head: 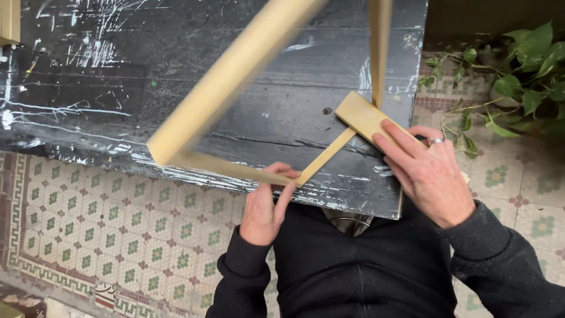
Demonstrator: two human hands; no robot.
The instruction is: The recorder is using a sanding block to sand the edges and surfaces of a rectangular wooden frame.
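While your left hand pinches the near corner of the wooden frame, your right hand lies flat, fingers spread, on a short wooden block at the table's right end. The frame stands tilted up off the black, paint-scratched table, its near corner resting close to the table edge, and its upper bars are blurred, so it looks to be swinging. Judging by the thin pale bars, it should be light and stiff, yet the joints at the corners may rack if you twist it. Grip it at a corner or with 2 hands on opposite bars, not mid-span. Smooth wood can slide on that worn top, so keep the block pressed down. A leafy plant sits on the tiled floor beyond.
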